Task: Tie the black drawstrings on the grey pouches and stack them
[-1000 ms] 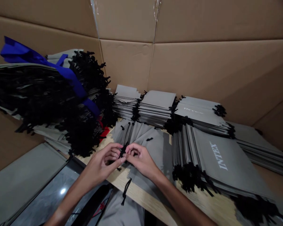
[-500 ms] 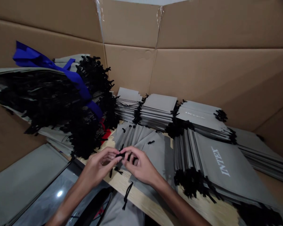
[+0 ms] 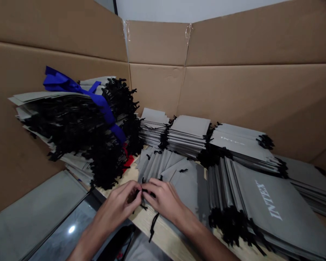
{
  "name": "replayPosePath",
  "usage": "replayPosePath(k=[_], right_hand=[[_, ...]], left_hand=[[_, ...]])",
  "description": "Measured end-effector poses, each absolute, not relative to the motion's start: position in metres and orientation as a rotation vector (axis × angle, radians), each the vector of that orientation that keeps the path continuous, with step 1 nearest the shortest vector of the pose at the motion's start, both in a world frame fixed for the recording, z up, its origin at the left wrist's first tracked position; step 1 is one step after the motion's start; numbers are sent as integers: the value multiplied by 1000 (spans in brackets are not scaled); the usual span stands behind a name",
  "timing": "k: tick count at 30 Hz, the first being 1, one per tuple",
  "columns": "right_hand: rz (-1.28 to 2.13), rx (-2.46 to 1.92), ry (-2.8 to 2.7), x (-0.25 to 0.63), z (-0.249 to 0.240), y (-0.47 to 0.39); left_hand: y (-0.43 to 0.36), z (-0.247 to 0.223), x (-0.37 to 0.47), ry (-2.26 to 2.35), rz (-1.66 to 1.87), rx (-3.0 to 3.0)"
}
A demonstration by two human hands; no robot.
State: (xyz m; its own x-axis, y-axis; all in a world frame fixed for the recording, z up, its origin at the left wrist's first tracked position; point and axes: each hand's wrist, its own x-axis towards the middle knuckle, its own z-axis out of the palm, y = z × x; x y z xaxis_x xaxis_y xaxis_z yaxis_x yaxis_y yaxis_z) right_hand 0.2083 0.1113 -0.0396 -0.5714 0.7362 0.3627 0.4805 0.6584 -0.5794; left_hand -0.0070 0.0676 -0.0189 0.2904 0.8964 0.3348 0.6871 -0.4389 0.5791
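Note:
My left hand (image 3: pixel 125 199) and my right hand (image 3: pixel 163 199) meet fingertip to fingertip over the front edge of the wooden table. Both are closed in a pinch on a black drawstring (image 3: pixel 145 191), most of it hidden by the fingers. Under and behind my hands lie loose grey drawstring bags (image 3: pixel 176 170), fanned out and overlapping. One black cord (image 3: pixel 154 226) with a knotted end hangs down over the table edge below my right hand.
Stacked grey bags (image 3: pixel 266 195) printed INTEX stand at the right. More bag stacks (image 3: pixel 190 125) line the back along cardboard walls (image 3: pixel 233 90). To the left rises a large bundle of bags (image 3: pixel 67 119) tied with a blue strap (image 3: pixel 104 107). The pale wooden tabletop (image 3: pixel 165 233) shows in front.
My head view has shifted, so the scene sits lower and further right. Both hands stay together at the cord, with the right fingers now more closed over it.

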Motion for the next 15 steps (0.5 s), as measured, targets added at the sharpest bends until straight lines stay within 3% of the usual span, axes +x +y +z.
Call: replayPosePath(k=[15], right_hand=[[268, -825, -2210, 203, -51, 111]], left_hand=[[58, -17, -2, 1505, 922, 2404]])
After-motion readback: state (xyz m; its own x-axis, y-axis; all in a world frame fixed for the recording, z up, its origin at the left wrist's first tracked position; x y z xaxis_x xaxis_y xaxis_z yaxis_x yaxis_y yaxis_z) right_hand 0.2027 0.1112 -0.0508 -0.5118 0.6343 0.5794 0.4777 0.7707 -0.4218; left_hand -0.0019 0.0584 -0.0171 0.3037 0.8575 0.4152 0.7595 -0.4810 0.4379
